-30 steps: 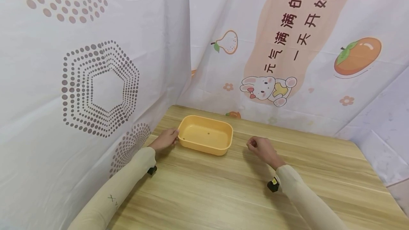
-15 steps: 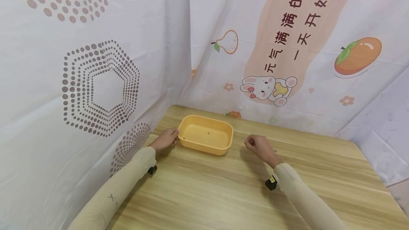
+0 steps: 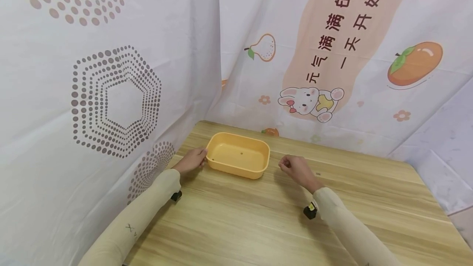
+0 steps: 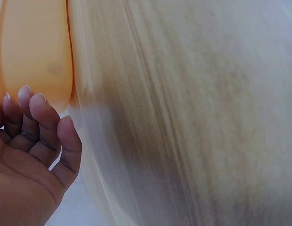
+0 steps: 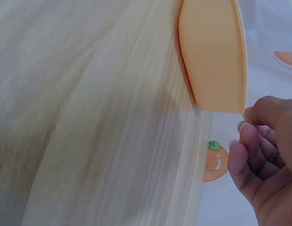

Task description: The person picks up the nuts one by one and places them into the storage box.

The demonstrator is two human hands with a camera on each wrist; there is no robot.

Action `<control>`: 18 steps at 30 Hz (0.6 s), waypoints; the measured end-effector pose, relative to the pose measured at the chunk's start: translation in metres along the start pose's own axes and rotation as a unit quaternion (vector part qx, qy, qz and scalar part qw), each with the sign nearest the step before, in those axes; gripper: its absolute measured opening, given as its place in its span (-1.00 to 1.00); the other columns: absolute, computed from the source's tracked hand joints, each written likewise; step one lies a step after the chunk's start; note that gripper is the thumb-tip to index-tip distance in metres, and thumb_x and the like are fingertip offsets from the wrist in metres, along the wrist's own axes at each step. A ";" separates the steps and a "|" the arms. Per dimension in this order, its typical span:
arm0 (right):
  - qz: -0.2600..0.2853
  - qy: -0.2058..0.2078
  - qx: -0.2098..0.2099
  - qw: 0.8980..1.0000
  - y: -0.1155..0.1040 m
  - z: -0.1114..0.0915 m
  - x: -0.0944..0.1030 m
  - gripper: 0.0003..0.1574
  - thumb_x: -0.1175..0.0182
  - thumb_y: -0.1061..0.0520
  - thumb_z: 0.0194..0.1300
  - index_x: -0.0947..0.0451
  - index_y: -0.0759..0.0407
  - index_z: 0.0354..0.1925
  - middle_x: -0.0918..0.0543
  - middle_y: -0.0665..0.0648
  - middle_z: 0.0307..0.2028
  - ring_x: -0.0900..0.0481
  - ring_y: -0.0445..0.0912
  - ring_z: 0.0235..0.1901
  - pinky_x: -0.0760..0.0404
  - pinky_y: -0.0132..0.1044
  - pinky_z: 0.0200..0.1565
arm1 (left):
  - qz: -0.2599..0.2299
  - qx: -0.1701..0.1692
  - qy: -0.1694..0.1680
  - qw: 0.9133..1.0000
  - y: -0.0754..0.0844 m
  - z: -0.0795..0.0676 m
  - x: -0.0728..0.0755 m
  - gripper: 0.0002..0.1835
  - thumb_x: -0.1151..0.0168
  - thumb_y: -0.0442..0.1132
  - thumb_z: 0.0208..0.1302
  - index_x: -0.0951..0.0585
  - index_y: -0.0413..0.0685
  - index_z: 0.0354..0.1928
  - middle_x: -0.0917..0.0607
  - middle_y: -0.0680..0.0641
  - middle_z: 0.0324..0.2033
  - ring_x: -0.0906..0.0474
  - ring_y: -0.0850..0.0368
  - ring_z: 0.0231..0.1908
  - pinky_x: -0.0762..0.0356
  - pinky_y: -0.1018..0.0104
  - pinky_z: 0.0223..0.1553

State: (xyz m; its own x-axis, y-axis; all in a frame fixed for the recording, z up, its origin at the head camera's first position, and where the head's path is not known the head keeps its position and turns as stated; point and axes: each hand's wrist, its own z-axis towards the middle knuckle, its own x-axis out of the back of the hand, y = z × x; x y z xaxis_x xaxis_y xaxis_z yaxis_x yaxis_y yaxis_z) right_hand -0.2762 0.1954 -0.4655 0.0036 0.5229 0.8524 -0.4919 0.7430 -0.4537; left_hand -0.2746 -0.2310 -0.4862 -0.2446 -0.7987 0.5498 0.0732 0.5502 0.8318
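Observation:
A shallow yellow plastic storage box (image 3: 236, 170) with rounded corners stands near the back of the wooden table. My left hand (image 3: 192, 160) grips its left end, with the thumb at the rim. In the left wrist view, the curled fingers (image 4: 41, 110) of that hand lie against the box (image 4: 35, 47). To the right of the box, my right hand (image 3: 298, 170) hovers a short way off, its fingers curled and the thumb close to the index fingertip. Nothing shows in its grasp. The right wrist view has the box (image 5: 214, 61) just beyond this hand (image 5: 268, 146).
The wooden table (image 3: 240, 225) extends toward me and to the right. A patterned white curtain (image 3: 177, 52) rises along the left side, and a printed one (image 3: 251, 93) hangs behind the back edge. A small dark mark (image 3: 318, 173) shows on the tabletop beside the right wrist.
My right hand has moved left, nearer to the box's right end. The left hand and the box stay in place.

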 end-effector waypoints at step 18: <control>0.014 -0.018 -0.005 1.000 -0.014 0.006 -0.007 -0.92 -0.30 0.19 0.43 -0.68 0.17 -0.25 -0.72 -0.03 -0.37 -0.65 -0.21 -0.36 -0.66 -0.25 -0.27 | 0.002 -0.006 0.009 1.000 -0.001 -0.001 -0.001 -0.63 0.21 -0.10 0.72 -0.53 -0.16 -0.14 -0.56 -0.09 -0.44 -0.45 0.10 -0.47 -0.44 0.30 -0.40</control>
State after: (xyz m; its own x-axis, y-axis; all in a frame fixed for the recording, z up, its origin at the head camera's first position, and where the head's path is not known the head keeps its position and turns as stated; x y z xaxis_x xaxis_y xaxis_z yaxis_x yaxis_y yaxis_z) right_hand -0.2744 0.1787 -0.4634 -0.0410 0.5286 0.8479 -0.4821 0.7328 -0.4801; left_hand -0.2740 -0.2307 -0.4870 -0.2263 -0.8004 0.5550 0.0863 0.5511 0.8300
